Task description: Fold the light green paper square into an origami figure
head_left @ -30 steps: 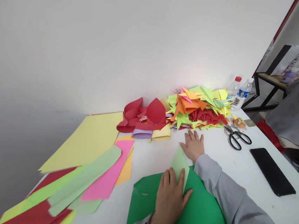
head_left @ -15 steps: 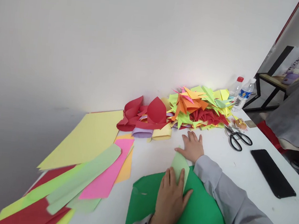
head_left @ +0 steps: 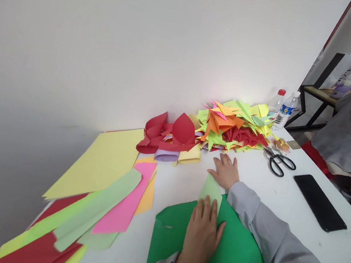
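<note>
Pale green paper (head_left: 210, 187) is pressed by the left hand (head_left: 201, 235), fingers slightly apart; by the paper's tip, the right hand (head_left: 225, 172) is splayed, with scissors (head_left: 274, 156) beyond, rightward.

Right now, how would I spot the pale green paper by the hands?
On the white table, find the big dark green sheet. At its far edge, the left hand rests on a pale green paper. It's pointed, unlike the round-ended pale green strip off left.
</note>
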`<state>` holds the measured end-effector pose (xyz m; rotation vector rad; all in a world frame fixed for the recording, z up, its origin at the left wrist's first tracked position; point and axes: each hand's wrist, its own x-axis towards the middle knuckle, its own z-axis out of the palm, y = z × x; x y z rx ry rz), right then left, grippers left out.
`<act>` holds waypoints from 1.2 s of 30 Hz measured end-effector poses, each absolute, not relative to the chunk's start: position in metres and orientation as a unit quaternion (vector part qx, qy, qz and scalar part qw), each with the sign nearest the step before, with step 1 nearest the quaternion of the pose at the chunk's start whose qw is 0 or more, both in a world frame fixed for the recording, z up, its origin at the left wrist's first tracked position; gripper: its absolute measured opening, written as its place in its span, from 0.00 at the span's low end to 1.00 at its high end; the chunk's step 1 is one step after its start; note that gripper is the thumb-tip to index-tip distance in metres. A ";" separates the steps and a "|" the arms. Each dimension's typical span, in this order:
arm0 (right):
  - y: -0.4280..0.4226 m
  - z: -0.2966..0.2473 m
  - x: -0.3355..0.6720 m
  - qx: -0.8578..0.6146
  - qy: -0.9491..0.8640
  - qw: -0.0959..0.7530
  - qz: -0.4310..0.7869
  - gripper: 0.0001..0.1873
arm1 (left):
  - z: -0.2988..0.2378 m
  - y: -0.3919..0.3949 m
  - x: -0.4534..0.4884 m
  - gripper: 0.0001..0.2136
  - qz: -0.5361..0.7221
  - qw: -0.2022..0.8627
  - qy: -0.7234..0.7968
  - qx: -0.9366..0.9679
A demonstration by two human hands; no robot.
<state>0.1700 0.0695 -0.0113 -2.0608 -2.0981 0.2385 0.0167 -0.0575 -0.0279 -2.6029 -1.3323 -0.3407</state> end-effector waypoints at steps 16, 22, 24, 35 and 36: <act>0.069 -0.011 0.170 -0.690 -0.714 0.096 0.074 0.32 | -0.016 -0.062 0.022 0.22 -0.077 0.086 -0.481 -0.869; 0.069 -0.011 0.170 -0.689 -0.715 0.093 0.076 0.32 | -0.011 -0.062 0.021 0.23 -0.080 0.082 -0.479 -0.870; 0.069 -0.012 0.170 -0.690 -0.714 0.089 0.081 0.32 | -0.009 -0.059 0.020 0.26 -0.097 0.068 -0.477 -0.871; 0.070 -0.012 0.170 -0.690 -0.713 0.090 0.084 0.33 | -0.009 -0.049 0.025 0.30 -0.118 0.039 -0.464 -0.877; 0.070 -0.012 0.169 -0.691 -0.713 0.090 0.084 0.33 | -0.010 -0.049 0.025 0.29 -0.113 0.042 -0.459 -0.880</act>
